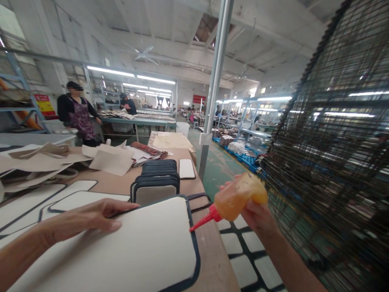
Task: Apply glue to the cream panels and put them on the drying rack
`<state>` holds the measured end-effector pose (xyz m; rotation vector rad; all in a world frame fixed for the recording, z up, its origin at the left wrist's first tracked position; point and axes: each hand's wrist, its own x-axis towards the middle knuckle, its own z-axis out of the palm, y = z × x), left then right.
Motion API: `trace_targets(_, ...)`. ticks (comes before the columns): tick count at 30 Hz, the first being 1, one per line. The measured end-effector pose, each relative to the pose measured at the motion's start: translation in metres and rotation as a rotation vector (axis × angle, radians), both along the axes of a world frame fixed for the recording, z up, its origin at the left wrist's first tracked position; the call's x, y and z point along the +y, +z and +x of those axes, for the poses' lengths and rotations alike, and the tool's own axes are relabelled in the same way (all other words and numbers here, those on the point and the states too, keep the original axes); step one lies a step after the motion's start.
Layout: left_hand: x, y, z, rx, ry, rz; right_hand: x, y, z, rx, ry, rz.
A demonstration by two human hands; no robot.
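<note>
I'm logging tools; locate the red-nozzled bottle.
In the head view, the red-nozzled bottle is right of centre, in the right hand, its red tip at the dark edge of the pale panel.

The white panel [142, 247] is cut off at the near edge and hides some fingers of the left hand [88, 217], the bottle [235, 196] covers part of the right hand [258, 215], the wire rack [319, 134] on the right is blurred and cut off, and people [191, 116] far off are too small to make out.
</note>
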<state>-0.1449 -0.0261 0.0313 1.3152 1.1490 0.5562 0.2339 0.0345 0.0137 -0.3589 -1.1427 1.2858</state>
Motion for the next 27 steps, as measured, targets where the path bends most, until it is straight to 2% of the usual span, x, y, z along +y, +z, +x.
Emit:
trace_targets(6, -0.001, 0.000, 0.000, -0.047, 0.151, -0.017, -0.010, 0.006, 0.001, -0.028, 0.046, -0.051)
trace_targets(11, -0.006, 0.004, 0.003, -0.062, 0.224, -0.023, -0.015, 0.004, 0.002, -0.015, 0.031, -0.110)
trace_targets(18, -0.006, 0.003, 0.004, -0.090, 0.166, -0.075, -0.012, 0.000, 0.007, -0.065, 0.069, -0.072)
trace_targets(27, -0.006, -0.003, -0.006, -0.018, 0.291, -0.047, -0.018, -0.001, 0.005, -0.094, 0.061, -0.100)
